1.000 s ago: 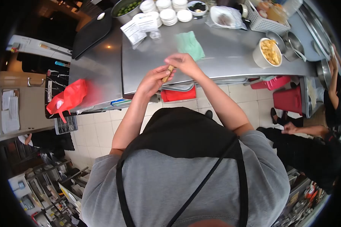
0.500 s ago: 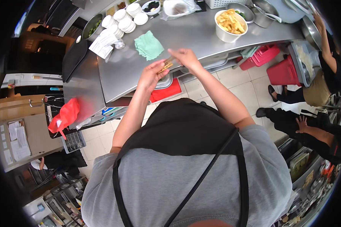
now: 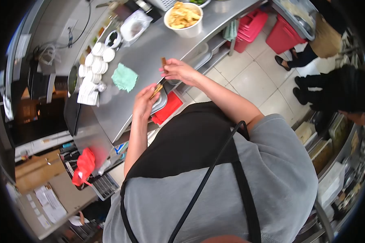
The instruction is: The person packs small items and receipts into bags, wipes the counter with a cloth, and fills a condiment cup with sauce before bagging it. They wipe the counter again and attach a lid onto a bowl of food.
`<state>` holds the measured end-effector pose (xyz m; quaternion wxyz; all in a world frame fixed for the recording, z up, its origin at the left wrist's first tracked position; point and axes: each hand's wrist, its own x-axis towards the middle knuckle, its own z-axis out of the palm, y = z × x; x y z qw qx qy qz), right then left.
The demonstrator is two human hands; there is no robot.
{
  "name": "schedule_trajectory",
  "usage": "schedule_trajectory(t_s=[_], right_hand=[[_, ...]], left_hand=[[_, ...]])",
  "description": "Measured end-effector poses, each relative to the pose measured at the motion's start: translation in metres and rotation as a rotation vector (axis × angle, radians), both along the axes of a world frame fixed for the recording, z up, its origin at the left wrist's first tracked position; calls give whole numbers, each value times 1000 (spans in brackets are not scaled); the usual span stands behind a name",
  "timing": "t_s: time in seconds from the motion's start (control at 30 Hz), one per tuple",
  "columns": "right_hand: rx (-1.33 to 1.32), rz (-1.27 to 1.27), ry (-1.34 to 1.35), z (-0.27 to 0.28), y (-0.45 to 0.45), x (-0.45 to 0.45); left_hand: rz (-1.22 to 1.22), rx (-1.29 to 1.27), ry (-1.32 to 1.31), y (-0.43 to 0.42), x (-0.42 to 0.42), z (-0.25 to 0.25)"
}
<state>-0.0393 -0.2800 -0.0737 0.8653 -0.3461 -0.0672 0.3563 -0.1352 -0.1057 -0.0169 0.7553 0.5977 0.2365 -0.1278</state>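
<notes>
My left hand (image 3: 142,103) is closed around a few thin tan strips (image 3: 157,91) that stick out past the fingertips; their kind is unclear. Above and to its right, my right hand (image 3: 181,73) pinches a small flat brown piece (image 3: 164,62) upright between thumb and fingers. The two hands are apart, both over the front edge of the steel counter (image 3: 144,65). Nearby on the counter lies a crumpled green cloth (image 3: 125,77). A white tub (image 3: 185,29) heaped with golden chip-like pieces stands farther back.
Stacks of small white cups (image 3: 95,65) and a paper slip (image 3: 88,94) sit at the counter's left. Metal trays and a red item (image 3: 168,108) are on the shelf below. Red bins (image 3: 284,34) and people (image 3: 328,87) stand to the right.
My view has turned, so the counter now runs more steeply. My hands have moved apart; the brown piece in my right hand now shows clearly, while the tan strips stay in my left.
</notes>
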Motion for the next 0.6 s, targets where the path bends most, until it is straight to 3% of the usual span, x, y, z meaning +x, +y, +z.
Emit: schedule_trajectory(t_s=[0.1, 0.17, 0.3, 0.37, 0.4, 0.47, 0.6], right_hand=[[-144, -25, 12, -44, -46, 13], [-524, -91, -227, -77, -80, 24], [-848, -176, -506, -150, -139, 62], [-1214, -143, -417, -185, -153, 97], [-1211, -151, -410, -177, -158, 104], [-1514, -187, -356, -146, -166, 119], [-1488, -341, -359, -144, -165, 156]], left_hand=[[8, -26, 28, 9, -4, -4], [64, -49, 16, 14, -6, 0], [124, -16, 5, 17, -6, 11], [121, -11, -4, 18, -6, 13], [127, -8, -8, 17, -6, 13], [134, -10, -3, 13, -5, 16], [104, 30, 37, 2, -7, 23]])
